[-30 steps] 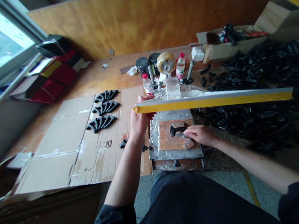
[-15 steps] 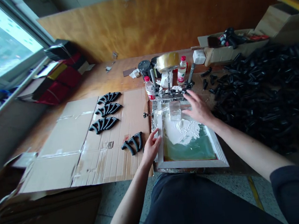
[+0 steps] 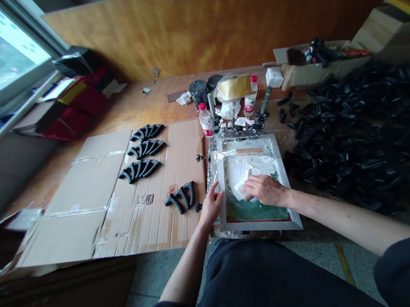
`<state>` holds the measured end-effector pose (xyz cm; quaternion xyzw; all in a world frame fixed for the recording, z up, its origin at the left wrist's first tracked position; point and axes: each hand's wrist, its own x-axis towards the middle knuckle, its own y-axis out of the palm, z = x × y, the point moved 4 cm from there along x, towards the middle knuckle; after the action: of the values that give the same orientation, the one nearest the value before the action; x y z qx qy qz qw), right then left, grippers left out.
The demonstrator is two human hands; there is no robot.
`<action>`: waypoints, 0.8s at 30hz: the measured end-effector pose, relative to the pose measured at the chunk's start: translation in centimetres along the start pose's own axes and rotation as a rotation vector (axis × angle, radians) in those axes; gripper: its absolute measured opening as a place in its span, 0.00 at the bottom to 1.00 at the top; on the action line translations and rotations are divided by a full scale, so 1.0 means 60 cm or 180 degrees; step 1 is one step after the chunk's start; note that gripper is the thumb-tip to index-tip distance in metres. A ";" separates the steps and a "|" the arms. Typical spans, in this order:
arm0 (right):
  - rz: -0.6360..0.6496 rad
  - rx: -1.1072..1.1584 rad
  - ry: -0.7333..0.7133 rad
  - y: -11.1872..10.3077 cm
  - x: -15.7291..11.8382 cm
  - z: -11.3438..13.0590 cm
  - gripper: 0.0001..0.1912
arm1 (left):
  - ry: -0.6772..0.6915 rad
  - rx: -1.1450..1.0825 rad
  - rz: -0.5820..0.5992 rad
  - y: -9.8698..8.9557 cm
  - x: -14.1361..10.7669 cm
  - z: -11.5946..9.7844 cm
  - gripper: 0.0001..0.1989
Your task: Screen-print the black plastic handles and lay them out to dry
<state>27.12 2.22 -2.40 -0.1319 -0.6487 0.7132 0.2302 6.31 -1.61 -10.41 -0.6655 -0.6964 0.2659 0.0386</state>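
A metal-framed screen [image 3: 262, 227] lies before me, its green mesh partly covered with white paste [image 3: 232, 171]. My right hand [image 3: 267, 189] is closed on a pale, paste-smeared scraper [image 3: 244, 184] over the middle of the mesh. At the frame's left edge rests my left hand [image 3: 213, 203], fingers apart and holding nothing. A brown strip [image 3: 248, 151] shows near the top of the screen. Behind the frame stands a metal clamp [image 3: 241, 129] with upright posts.
Black curved parts [image 3: 140, 170] lie in rows on flattened cardboard [image 3: 75, 189] at left. A heap of black parts [image 3: 367, 133] covers the right side. Bottles [image 3: 205, 121], dark tins [image 3: 198, 93] and an open carton [image 3: 303, 75] stand behind.
My right hand has moved from the upper right of the screen down to its middle and closed on the scraper, which has come down too. The screen's right side has shifted slightly left.
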 end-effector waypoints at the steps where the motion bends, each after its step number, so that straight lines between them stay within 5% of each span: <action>1: 0.0059 0.0053 -0.0172 -0.003 -0.007 0.003 0.08 | -0.0005 -0.0015 0.0005 0.000 0.000 0.000 0.31; 4: 0.0171 0.0311 -0.0248 -0.013 -0.010 -0.010 0.05 | 0.0013 -0.0099 0.0010 0.000 -0.001 -0.003 0.31; 7: -0.0164 0.0330 0.0141 -0.013 -0.003 -0.025 0.07 | 0.0065 -0.0187 -0.0014 -0.002 -0.005 -0.009 0.31; 10: -0.0500 0.0102 0.0157 0.003 -0.015 -0.007 0.13 | 0.0021 -0.0243 -0.0018 -0.004 -0.010 -0.014 0.31; 15: -0.0476 0.0377 0.0207 -0.004 -0.015 0.000 0.08 | -0.0076 -0.0322 0.0012 -0.009 -0.016 -0.028 0.32; 20: -0.0809 0.0430 0.1171 -0.089 0.060 -0.093 0.27 | -0.0022 -0.0686 0.0126 -0.036 -0.034 -0.078 0.33; 24: -0.1442 0.0955 0.1826 -0.149 0.020 -0.223 0.23 | 0.0158 -0.1262 0.0004 -0.068 -0.046 -0.163 0.29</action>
<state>34.04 14.86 4.91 -0.1443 -0.4594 0.6654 0.5704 6.93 -0.98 0.50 -0.6669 -0.7335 0.1072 -0.0762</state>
